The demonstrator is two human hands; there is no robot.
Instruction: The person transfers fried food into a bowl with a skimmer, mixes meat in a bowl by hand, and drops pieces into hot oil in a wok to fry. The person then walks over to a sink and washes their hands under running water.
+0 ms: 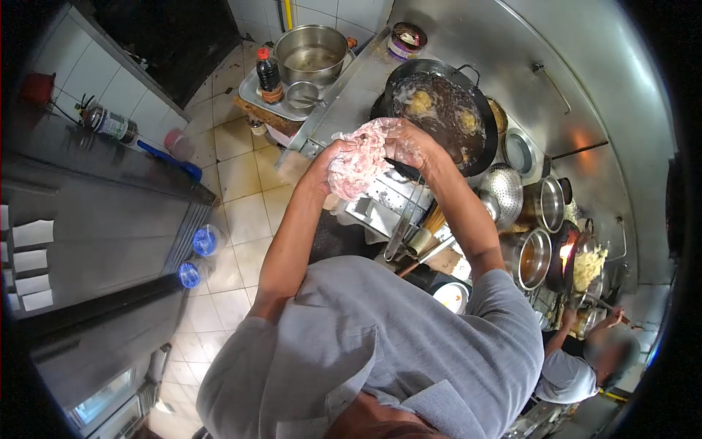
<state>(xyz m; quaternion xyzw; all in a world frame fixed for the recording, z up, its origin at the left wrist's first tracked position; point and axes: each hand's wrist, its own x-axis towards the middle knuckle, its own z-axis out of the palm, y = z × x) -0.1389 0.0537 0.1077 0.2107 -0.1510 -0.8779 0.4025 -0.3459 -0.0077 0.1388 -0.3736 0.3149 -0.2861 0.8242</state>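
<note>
A bulky clump of pale pink raw meat (357, 162), with what looks like clear plastic around it, is held up between my two hands. My left hand (323, 170) grips its left side, fingers partly hidden behind it. From the right, my right hand (415, 146) closes on the upper edge, where the plastic shines. Just beyond my right hand is a black wok (479, 150) of bubbling dark oil. Pieces of golden fried food (420, 102) float in the oil.
A steel pot (311, 53), a dark sauce bottle (268, 73) and a small strainer (303, 95) stand on a tray at the upper left. A perforated ladle (502, 192) and pots (534, 256) line the right. A co-worker (574, 373) cooks at the lower right.
</note>
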